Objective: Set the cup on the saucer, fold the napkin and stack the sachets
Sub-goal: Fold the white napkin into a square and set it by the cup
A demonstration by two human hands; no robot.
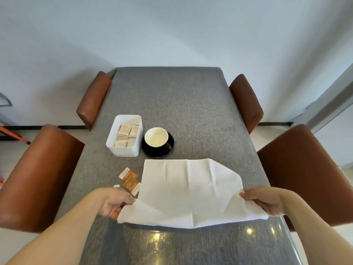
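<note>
grey woven table (191, 104) under a glossy clear cover, pale wall behind, four brown leather chairs (38, 178) at the sides.

left hand (112, 203) closed on the near-left corner of the white napkin (191, 188), fingers (126, 202) curled with the cloth pinched under the thumb. right hand (267, 200) likewise closed on the near-right edge, fingers (248, 196) pinching cloth. near edge lifted off the table and sagging between the two grips; far edge lying flat, far-right corner turned under or already folded, hard to tell which.

soft, light, limp cloth by the look of it: no stiffness of its own, likely to droop and crease wherever unsupported. best held at two corners, as now, and kept taut so the edges can meet squarely. probably slides easily on the smooth cover, so the far edge may creep.

just beside the napkin's left edge, loose orange and white sachets (130, 180), flat, thin and paper-light, partly overlapping, not yet stacked; best taken by pinching the edges. more sachets in the white bin (125, 150) further back.

beyond the napkin, cup (156, 137) already seated on the black saucer (152, 153), next to the bin. ceramic by appearance, so rigid and breakable.
</note>
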